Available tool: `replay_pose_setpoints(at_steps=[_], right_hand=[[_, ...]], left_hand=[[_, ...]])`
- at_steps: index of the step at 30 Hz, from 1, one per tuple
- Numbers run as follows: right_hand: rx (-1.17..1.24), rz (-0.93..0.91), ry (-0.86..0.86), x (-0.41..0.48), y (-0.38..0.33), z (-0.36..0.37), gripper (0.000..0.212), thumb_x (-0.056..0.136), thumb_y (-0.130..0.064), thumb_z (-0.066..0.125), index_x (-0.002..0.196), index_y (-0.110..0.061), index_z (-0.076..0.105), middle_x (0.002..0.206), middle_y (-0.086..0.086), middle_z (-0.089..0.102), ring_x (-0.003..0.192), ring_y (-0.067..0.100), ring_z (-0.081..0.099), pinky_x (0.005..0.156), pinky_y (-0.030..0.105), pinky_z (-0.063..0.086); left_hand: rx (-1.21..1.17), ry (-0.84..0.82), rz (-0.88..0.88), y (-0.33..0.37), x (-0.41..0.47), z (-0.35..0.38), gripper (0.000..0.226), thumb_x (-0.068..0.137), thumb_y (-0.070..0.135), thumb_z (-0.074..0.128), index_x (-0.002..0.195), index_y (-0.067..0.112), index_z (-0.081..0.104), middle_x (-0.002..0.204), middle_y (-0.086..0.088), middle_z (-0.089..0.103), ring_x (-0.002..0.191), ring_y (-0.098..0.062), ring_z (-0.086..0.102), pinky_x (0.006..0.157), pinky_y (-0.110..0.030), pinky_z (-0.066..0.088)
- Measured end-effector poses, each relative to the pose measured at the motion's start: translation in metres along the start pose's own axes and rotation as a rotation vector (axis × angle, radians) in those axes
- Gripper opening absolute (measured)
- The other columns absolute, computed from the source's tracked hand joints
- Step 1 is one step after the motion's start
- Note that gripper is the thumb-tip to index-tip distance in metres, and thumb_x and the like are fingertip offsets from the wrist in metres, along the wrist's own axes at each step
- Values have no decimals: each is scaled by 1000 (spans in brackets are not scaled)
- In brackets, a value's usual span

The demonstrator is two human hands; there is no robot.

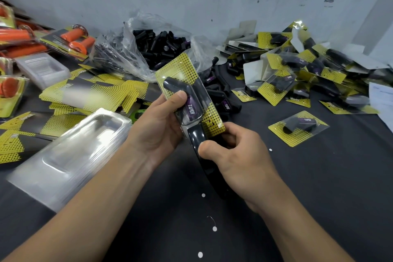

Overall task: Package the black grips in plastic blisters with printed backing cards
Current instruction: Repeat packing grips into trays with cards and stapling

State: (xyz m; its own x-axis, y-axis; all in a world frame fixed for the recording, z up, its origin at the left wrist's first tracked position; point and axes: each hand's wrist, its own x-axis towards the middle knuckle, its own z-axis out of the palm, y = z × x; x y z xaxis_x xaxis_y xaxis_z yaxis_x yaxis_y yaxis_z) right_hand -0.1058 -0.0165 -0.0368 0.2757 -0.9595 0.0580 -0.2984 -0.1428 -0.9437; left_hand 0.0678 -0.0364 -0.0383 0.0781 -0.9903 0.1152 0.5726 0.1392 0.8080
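Pack: We see one pack [191, 80] held up above the dark table [319, 187], tilted with its top leaning away to the left.
Contents: A black grip [176, 88] with a purple "TAPER" label lies under the clear blister [201, 93], set against a yellow-dotted backing card [180, 66].
Left hand: The left hand [161, 127] grips the pack's left side, with the thumb pressed on the blister front and the fingers tucked behind the card (hidden from us).
Right hand: The right hand [238, 155] is wrapped round a glossy black stapler [196, 136], with the thumb on top and the fingers curled beneath.
Contact: The stapler's nose meets the pack's lower edge.
Supply, centre: Behind the hands, an open plastic bag [127, 53] is heaped with more black grips, and loose grips [222, 102] spill onto the table beside it.
Supply, left: We note a stack of empty blisters [70, 151] lying near the left forearm, with spare cards [93, 91] fanned out beyond it.
Finished work: A pile of filled packs [297, 66] sits at the right against the grey wall, and a single pack [297, 127] lies apart, nearer to us.
Far left: Packs of orange grips [74, 40] lie at the table's edge.
Foreground: Small white paper dots [203, 195] speckle the table between the forearms.
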Motion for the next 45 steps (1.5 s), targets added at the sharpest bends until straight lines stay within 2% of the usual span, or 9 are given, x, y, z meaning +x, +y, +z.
replay_pose_setpoints(at_steps=[8, 13, 17, 25, 30, 33, 37, 40, 45], right_hand=[[44, -15, 26, 2, 2, 3, 30, 62, -45, 68, 80, -20, 67, 54, -7, 57, 48, 7, 47, 44, 23, 41], [56, -16, 81, 4, 4, 6, 40, 56, -48, 65, 79, -15, 67, 55, 4, 58, 50, 9, 46, 46, 31, 41], [86, -9, 107, 6, 5, 6, 42, 55, -45, 64, 78, -10, 63, 51, -7, 44, 50, 11, 34, 44, 29, 32], [221, 224, -239, 14, 2, -22, 35, 59, -40, 73, 86, -19, 79, 81, 7, 76, 72, 17, 70, 62, 29, 55], [-62, 290, -14, 24, 13, -44, 52, 60, -63, 59, 72, -14, 69, 63, 0, 58, 62, 18, 57, 64, 37, 45], [-312, 275, 31, 26, 16, -43, 56, 74, -65, 51, 74, -10, 62, 63, -4, 56, 67, 20, 58, 66, 36, 47], [-604, -234, 497, 12, 10, -27, 38, 94, -41, 57, 123, -23, 73, 119, -6, 70, 110, 17, 60, 95, 40, 52], [-312, -484, 617, -3, 0, -13, 20, 93, -30, 62, 106, -25, 75, 87, -15, 70, 81, 7, 65, 69, 13, 49], [-383, -151, 361, -11, 3, 6, 45, 89, -67, 50, 70, -29, 64, 58, -18, 65, 66, 1, 64, 55, 17, 43]], left_hand=[[-8, -9, -3, 0, 0, 1, 28, 88, 19, 61, 114, 9, 68, 95, -9, 77, 80, -21, 75, 70, -37, 62], [-18, 17, -9, -3, 0, 4, 32, 86, 17, 61, 116, 6, 68, 98, -11, 77, 83, -22, 76, 73, -38, 64], [-29, 26, -9, -3, 0, 5, 33, 85, 16, 62, 114, 5, 68, 98, -10, 78, 83, -20, 76, 77, -35, 64], [-61, 153, -40, -9, 3, 4, 41, 84, 16, 64, 123, 2, 65, 107, -13, 77, 91, -22, 76, 76, -38, 63], [-101, 215, -76, -6, 7, -1, 61, 82, 17, 66, 141, 0, 56, 122, -15, 74, 108, -27, 74, 89, -40, 62], [-61, 186, -120, -7, 4, -1, 61, 82, 16, 67, 141, 2, 56, 124, -16, 73, 107, -27, 74, 81, -36, 63], [-29, 156, -147, -8, 3, -1, 51, 81, 14, 68, 131, 4, 63, 123, -18, 73, 110, -31, 72, 86, -38, 62], [-25, 148, -140, -7, 3, -1, 51, 80, 15, 66, 130, 5, 63, 116, -15, 76, 100, -26, 75, 78, -36, 63], [-101, 92, -154, -1, 2, -3, 46, 86, 22, 62, 128, 3, 64, 99, -10, 77, 86, -21, 75, 72, -33, 63]])
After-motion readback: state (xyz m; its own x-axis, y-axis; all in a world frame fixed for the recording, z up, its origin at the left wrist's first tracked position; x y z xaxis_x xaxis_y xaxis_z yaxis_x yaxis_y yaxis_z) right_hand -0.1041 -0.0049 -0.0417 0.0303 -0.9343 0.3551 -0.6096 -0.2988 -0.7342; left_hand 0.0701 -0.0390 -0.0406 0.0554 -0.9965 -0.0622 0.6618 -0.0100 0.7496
